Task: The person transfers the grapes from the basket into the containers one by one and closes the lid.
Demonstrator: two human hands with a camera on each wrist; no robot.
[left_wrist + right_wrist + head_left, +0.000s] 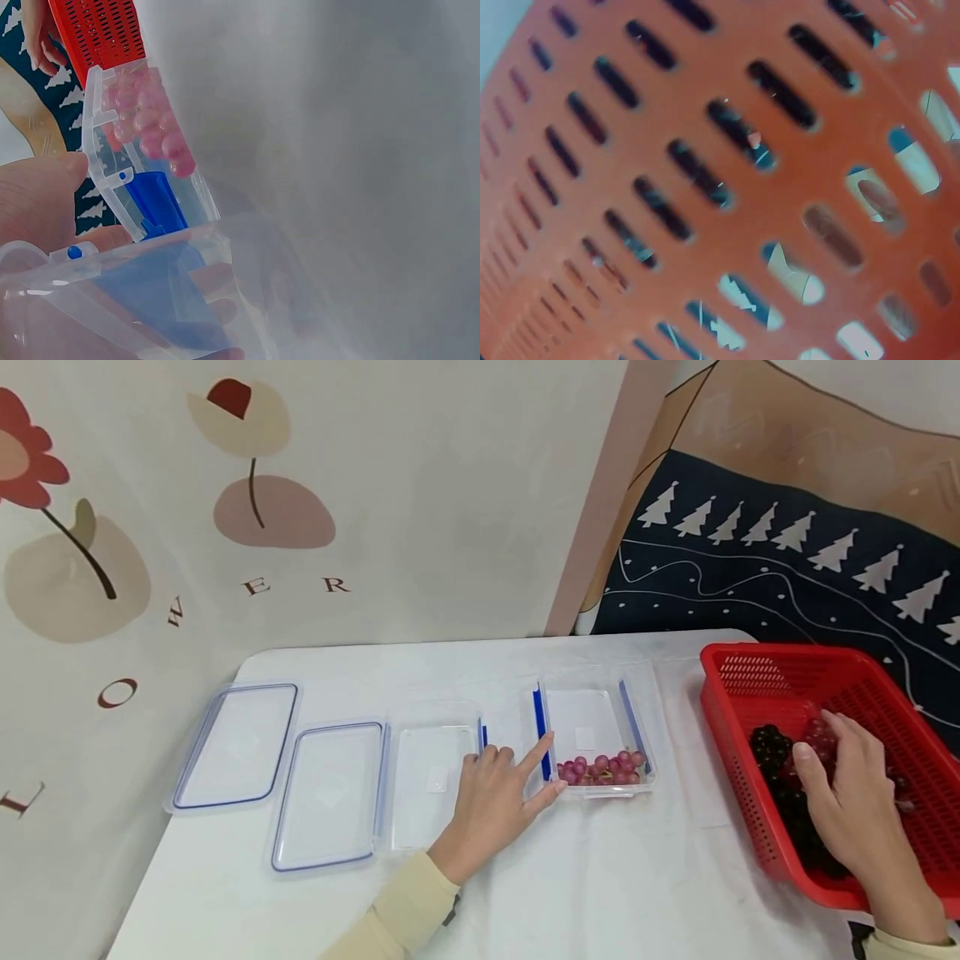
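My left hand reaches across the table with index finger and thumb spread. Their tips touch the near left part of a clear container with blue side flaps. A bunch of pinkish-red grapes lies along that container's near end. The other fingers of this hand overlap the right edge of a second clear container. My right hand is inside the red basket, its fingers over red grapes, thumb apart from them. Dark grapes lie beside it. The right wrist view shows only the slotted basket wall.
Two clear lids with blue seals, one the left lid and one the nearer lid, lie on the left of the white-covered table. Printed curtains hang behind the table. The basket stands at the right edge.
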